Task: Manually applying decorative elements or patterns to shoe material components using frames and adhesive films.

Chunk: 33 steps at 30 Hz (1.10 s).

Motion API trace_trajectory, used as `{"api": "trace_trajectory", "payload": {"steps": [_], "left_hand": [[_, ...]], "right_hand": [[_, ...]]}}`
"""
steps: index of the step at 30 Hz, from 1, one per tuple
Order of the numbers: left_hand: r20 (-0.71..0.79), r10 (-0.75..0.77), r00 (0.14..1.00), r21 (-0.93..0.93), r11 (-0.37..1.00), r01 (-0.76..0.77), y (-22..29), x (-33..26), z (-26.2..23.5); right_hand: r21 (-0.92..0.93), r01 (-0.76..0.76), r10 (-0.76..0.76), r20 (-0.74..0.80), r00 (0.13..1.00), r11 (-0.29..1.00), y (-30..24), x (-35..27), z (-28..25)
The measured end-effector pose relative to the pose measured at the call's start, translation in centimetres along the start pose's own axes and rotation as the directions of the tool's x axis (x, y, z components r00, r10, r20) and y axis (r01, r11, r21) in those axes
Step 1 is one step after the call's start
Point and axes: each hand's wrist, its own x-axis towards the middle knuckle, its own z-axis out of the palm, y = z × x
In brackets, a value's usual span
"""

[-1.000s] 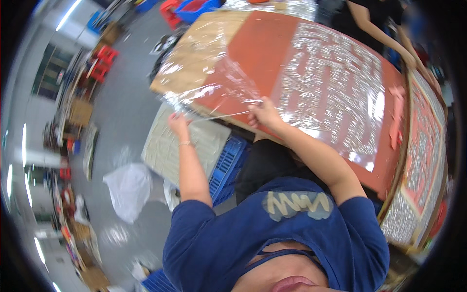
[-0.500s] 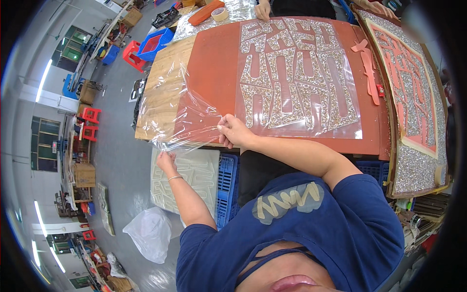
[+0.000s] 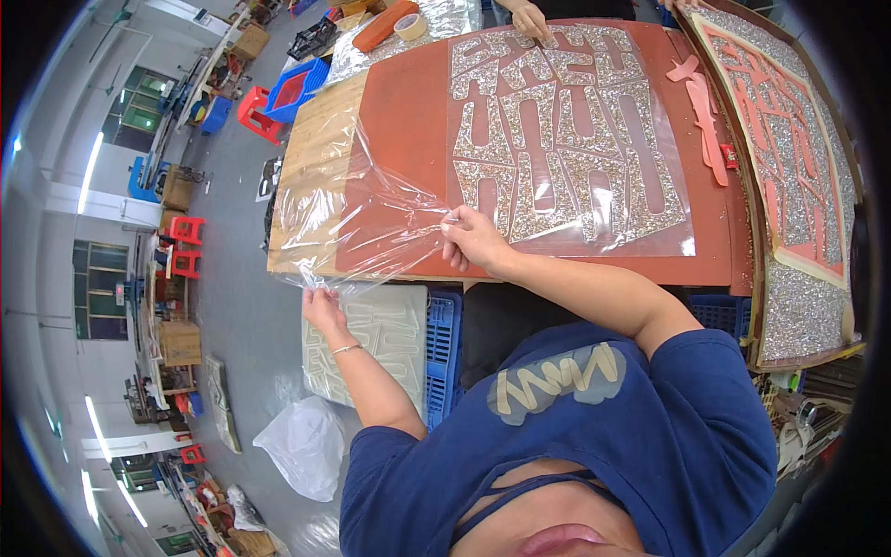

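A clear plastic film point(image 3: 394, 209) is stretched between my two hands, creased and shiny, over the left part of the table. My left hand point(image 3: 323, 308) pinches its near left corner, just off the table's front edge. My right hand point(image 3: 475, 239) pinches another corner, at the lower left of a transparent sheet point(image 3: 650, 243). Flat on the table, that sheet carries glittery, stone-covered pieces point(image 3: 534, 116) with cut-out shapes. A co-worker's hand point(image 3: 531, 20) is at the sheet's far edge.
The tabletop has a red-brown mat point(image 3: 399, 111) and a bare wooden part point(image 3: 311, 153). Pink strips point(image 3: 703, 121) lie at right, beside a glitter-filled framed tray point(image 3: 789, 320). Below are a pale patterned sheet point(image 3: 367, 343), a blue crate point(image 3: 444, 343) and a white plastic bag point(image 3: 302, 446).
My right hand has moved right with its film corner, to the transparent sheet's left edge. My left hand keeps its hold. The co-worker's hand has shifted right along the sheet's far edge.
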Motion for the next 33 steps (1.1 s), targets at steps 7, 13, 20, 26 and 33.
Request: {"api": "trace_trajectory", "payload": {"steps": [7, 13, 20, 26, 33], "left_hand": [[0.0, 0.123, 0.992, -0.087, 0.989, -0.123, 0.1, -2.2, 1.6], [0.057, 0.172, 0.983, -0.157, 0.974, -0.162, 2.3, -3.7, 3.7], [0.061, 0.197, 0.979, -0.15, 0.971, -0.186, 4.3, -5.8, 6.7], [0.275, 0.359, 0.892, -0.161, 0.932, -0.325, 8.6, -3.4, 11.7], [0.441, 0.556, 0.704, -0.277, 0.831, -0.483, 19.9, -7.1, 23.5]], "right_hand": [[0.046, 0.021, -0.019, -0.051, 0.999, 0.999, -0.9, -0.9, -1.4], [0.092, 0.064, -0.055, -0.095, 0.994, 0.994, -2.7, -2.1, -1.9], [0.136, 0.093, -0.081, -0.089, 0.993, 0.986, -3.3, -2.5, -3.5], [0.183, 0.172, -0.137, -0.187, 0.973, 0.968, -5.1, -2.7, -5.6], [0.282, 0.446, -0.355, -0.32, 0.878, 0.849, -11.2, -6.3, -8.1]]}}
